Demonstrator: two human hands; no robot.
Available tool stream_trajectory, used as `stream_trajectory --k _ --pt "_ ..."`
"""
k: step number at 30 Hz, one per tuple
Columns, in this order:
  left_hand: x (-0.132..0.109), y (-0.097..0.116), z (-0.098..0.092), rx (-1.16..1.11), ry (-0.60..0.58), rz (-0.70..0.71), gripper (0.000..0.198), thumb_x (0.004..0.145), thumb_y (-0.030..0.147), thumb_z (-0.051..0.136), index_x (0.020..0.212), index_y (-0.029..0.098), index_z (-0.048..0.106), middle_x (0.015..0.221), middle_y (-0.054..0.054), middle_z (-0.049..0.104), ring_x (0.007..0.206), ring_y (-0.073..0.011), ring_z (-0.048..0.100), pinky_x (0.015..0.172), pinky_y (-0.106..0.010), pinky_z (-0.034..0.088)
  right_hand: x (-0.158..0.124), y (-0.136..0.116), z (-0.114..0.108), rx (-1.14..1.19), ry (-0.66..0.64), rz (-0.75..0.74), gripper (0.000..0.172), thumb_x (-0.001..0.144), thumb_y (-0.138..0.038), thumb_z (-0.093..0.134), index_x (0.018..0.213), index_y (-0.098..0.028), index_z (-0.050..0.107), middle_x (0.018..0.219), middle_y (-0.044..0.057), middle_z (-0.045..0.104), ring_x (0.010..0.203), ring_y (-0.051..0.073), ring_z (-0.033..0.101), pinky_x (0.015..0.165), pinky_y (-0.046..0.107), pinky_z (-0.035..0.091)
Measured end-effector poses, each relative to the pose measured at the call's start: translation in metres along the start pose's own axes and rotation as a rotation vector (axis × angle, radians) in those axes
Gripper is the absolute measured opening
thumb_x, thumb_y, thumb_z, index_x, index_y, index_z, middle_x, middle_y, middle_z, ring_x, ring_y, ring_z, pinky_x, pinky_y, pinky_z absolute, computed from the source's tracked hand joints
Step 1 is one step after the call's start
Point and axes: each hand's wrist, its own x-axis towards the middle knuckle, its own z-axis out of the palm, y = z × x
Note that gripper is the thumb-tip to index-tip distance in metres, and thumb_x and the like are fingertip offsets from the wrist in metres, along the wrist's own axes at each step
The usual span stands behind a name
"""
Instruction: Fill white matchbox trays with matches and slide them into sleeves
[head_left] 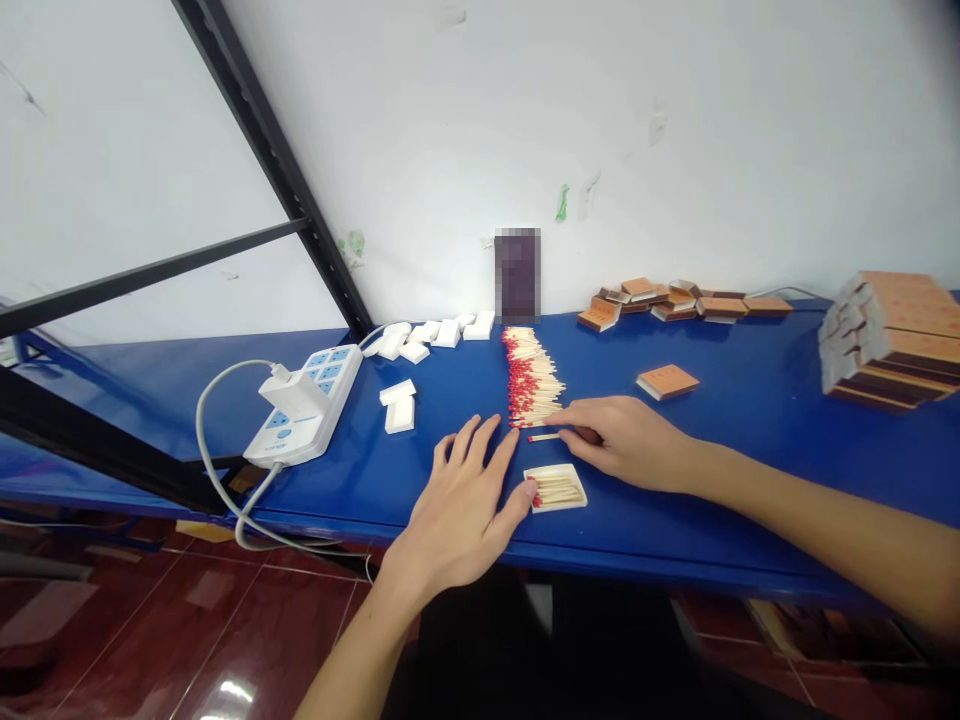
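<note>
A long pile of red-headed matches (534, 375) lies on the blue table, heads to the left. Just below it is a single match (543, 438), apart from the pile. My right hand (622, 440) reaches in from the right, its index fingertip at the pile's near end and its thumb by the single match's bare end; the two are apart and the other fingers are curled under. A white matchbox tray (555, 488) holds a layer of matches. My left hand (465, 510) lies spread on the table, its thumb at the tray's left edge.
White empty trays (448, 333) are scattered at the back left, near a power strip (307, 405) with its cable. Matchbox sleeves (679, 300) lie along the wall, one sleeve (667, 381) nearer. At right stands a bundle of matchbox sleeves (900, 335). A black frame post (277, 150) rises at left.
</note>
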Motion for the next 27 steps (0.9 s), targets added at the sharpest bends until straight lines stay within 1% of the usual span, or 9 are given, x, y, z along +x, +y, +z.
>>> stream_trajectory --k 5,9,14,18,20,24,27 --pt "0.000 -0.002 0.001 -0.005 0.029 -0.004 0.051 0.106 0.046 0.034 0.152 0.023 0.035 0.159 -0.012 0.031 0.149 -0.0332 0.020 0.116 -0.059 0.024 0.001 0.000 0.000 -0.004 -0.006 0.007 0.035 0.093 -0.022 0.047 0.119 -0.021 0.071 0.088 0.005 0.074 0.071 0.018 0.064 0.066 0.028 0.044" --pt "0.001 -0.003 0.002 -0.019 0.036 -0.002 0.049 0.106 0.045 0.035 0.150 0.024 0.039 0.158 -0.012 0.033 0.148 -0.0317 0.022 0.117 -0.057 0.026 0.003 -0.002 0.000 0.004 -0.009 0.028 0.035 0.091 -0.019 0.047 0.116 -0.023 0.071 0.093 0.004 0.075 0.076 0.019 0.066 0.069 0.029 0.044" --pt "0.002 -0.006 -0.001 -0.087 0.043 -0.015 0.046 0.107 0.045 0.035 0.149 0.028 0.041 0.156 -0.008 0.038 0.147 -0.0296 0.025 0.117 -0.055 0.027 0.004 -0.003 0.000 -0.015 -0.003 0.046 0.030 0.090 -0.018 0.048 0.106 -0.021 0.073 0.081 0.003 0.074 0.067 0.017 0.063 0.063 0.027 0.041" --pt "0.000 -0.015 -0.015 -0.134 -0.041 0.081 0.047 0.106 0.046 0.040 0.150 0.031 0.039 0.154 -0.006 0.042 0.145 -0.0271 0.030 0.117 -0.051 0.031 0.002 -0.003 0.000 -0.004 0.007 0.053 0.030 0.089 -0.018 0.047 0.106 -0.019 0.072 0.078 0.003 0.073 0.064 0.016 0.063 0.064 0.027 0.043" --pt "-0.002 -0.022 -0.024 -0.145 -0.057 0.126 0.044 0.105 0.043 0.044 0.148 0.032 0.042 0.152 -0.004 0.044 0.144 -0.0258 0.032 0.116 -0.048 0.034 0.002 -0.004 -0.001 0.001 -0.001 0.056 0.030 0.090 -0.018 0.046 0.106 -0.018 0.071 0.079 0.004 0.073 0.064 0.017 0.063 0.064 0.027 0.043" --pt "-0.006 -0.033 -0.036 -0.246 -0.015 0.205 0.036 0.105 0.032 0.048 0.140 0.031 0.052 0.140 -0.003 0.058 0.130 -0.0226 0.050 0.111 -0.040 0.042 0.002 -0.005 0.000 -0.002 -0.005 0.051 0.030 0.090 -0.019 0.046 0.106 -0.018 0.071 0.081 0.005 0.073 0.066 0.017 0.064 0.065 0.028 0.044" --pt "-0.008 -0.033 -0.036 -0.316 0.057 0.289 0.028 0.103 0.027 0.051 0.128 0.027 0.063 0.123 -0.005 0.068 0.117 -0.0227 0.060 0.104 -0.039 0.046 0.002 -0.005 -0.001 -0.013 -0.014 0.055 0.031 0.090 -0.020 0.047 0.109 -0.018 0.071 0.083 0.005 0.074 0.067 0.018 0.064 0.064 0.028 0.044"
